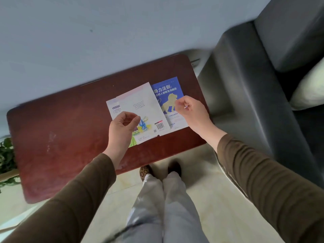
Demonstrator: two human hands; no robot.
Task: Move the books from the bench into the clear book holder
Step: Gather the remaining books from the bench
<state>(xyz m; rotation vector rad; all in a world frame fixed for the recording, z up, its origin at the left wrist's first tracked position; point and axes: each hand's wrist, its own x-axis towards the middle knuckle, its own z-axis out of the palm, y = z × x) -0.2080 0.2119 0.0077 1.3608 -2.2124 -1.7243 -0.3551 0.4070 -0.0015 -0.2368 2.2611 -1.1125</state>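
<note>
Three books lie overlapped on the dark red bench (66,130). A white book (145,106) with a barcode lies on top in the middle. Under it at the right is a blue book (168,92) with a gold lion, and a pale book (113,108) peeks out at the left. My left hand (122,130) hovers over the white book's lower left corner, fingers curled, holding nothing. Above the blue book's right side my right hand (191,111) has its fingers loosely apart and is empty. The clear book holder is not in view.
A dark grey sofa (254,88) with a pale cushion (308,88) stands right of the bench. A green plant (6,155) is at the left edge. My legs and shoes (145,172) stand on the tiled floor in front of the bench. A grey wall is behind.
</note>
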